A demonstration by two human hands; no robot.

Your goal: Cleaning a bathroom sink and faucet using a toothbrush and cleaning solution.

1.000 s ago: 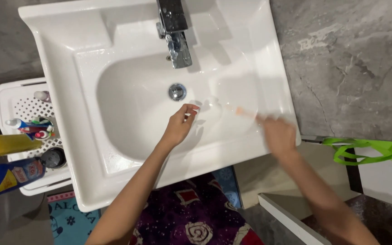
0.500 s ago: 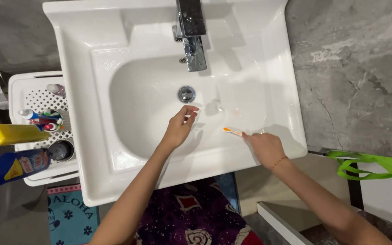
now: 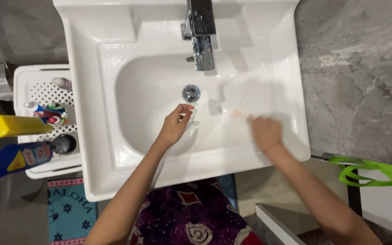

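- Below, a white sink (image 3: 91, 149) fills the middle of the head view, with a chrome tap (image 3: 201, 36) at its back edge and a round metal drain (image 3: 191, 93) in the basin floor.
- The left hand (image 3: 174, 124) reaches into the basin just below and left of the drain; its fingers are curled loosely inward with thumb and fingertips close together, and whether anything small sits between them I cannot tell.
- The right hand (image 3: 265, 132) is over the right slope of the basin, blurred by motion, closed around a thin handle.
- That handle belongs to a toothbrush (image 3: 237, 114) (only a pale orange smear shows, pointing left toward the drain), and it lies over the basin wall between the two hands; whether its tip touches the porcelain cannot be made out.
- The hands are apart, with the brush tip nearer the left hand's fingertips than the right wrist is.
- Left of the sink stands a white perforated rack (image 3: 41, 90) holding a cluster of coloured tubes and brushes (image 3: 48, 113) and a dark round cup (image 3: 63, 144).
- A yellow bottle (image 3: 12, 125) and a blue bottle (image 3: 17, 159) lie across the rack's front edge, both pointing left.
- A teal mat (image 3: 69, 213) covers the floor under the sink's left corner, beside purple patterned cloth (image 3: 191, 218) at the person's front.
- At the right edge, a green bag (image 3: 377, 174) hangs by its looped handles against the grey marbled floor (image 3: 355, 81).
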